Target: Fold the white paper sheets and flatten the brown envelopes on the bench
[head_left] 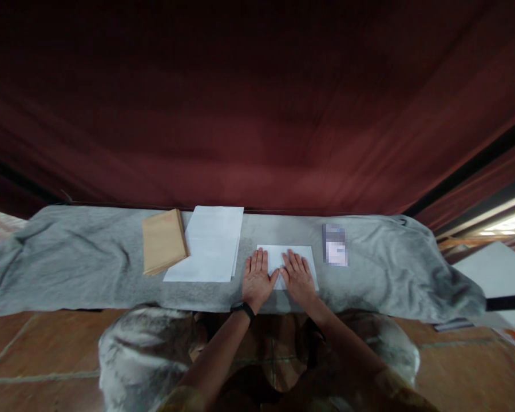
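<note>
Both my hands rest flat on a small white sheet of paper (278, 254), which looks folded and lies on the grey cloth. My left hand (258, 278), with a dark band on its wrist, covers the paper's left side, fingers stretched away from me. On the right side lies my right hand (298, 277), its fingers also spread. The two thumbs nearly meet at the middle. Larger white sheets (212, 243) lie stacked left of my hands. Overlapping their left edge is a pile of brown envelopes (163, 240).
A grey cloth (90, 257) covers the long narrow surface and is wrinkled at both ends. To the right lies a blurred rectangular object (336, 246). A dark red curtain (249, 143) hangs behind. White board-like pieces (498, 274) stand at the far right, above the tiled floor (463, 372).
</note>
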{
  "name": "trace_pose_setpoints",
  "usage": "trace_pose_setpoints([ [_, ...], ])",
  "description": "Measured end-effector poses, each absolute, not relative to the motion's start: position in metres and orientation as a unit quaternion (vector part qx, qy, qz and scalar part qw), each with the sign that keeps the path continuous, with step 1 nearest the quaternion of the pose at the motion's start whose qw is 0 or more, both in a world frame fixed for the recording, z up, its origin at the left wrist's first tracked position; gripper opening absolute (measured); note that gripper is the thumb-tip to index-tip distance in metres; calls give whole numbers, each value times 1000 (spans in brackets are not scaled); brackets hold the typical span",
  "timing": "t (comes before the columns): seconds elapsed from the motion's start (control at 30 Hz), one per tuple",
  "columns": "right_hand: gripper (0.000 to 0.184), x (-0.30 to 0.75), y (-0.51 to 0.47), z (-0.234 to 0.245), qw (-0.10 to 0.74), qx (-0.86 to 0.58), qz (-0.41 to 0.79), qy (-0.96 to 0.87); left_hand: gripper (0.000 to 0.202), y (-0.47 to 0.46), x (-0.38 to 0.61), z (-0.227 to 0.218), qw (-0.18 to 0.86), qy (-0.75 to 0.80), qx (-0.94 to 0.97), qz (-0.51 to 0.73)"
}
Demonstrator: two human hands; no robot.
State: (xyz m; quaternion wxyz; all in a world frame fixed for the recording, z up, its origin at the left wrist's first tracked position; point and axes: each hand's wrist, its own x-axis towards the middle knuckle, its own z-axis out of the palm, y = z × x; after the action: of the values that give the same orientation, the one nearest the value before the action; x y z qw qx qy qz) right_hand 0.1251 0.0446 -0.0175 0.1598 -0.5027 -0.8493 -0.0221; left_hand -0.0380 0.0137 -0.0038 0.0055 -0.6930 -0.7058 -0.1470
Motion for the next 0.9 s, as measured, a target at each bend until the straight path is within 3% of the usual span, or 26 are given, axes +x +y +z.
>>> trace_pose_setpoints([
  [0.3,52,133,30,-15,174,-564,-54,-806,73,14,-36,-4,-1,-707,-690,-154],
  [0.57,47,140,-3,-12,144,-519,-40,-841,70,14,-38,-3,-3,-698,-694,-177],
  [0.9,46,137,-8,-10,148,-527,-50,-835,52,-16,-26,-4,-27,-609,-776,-162],
])
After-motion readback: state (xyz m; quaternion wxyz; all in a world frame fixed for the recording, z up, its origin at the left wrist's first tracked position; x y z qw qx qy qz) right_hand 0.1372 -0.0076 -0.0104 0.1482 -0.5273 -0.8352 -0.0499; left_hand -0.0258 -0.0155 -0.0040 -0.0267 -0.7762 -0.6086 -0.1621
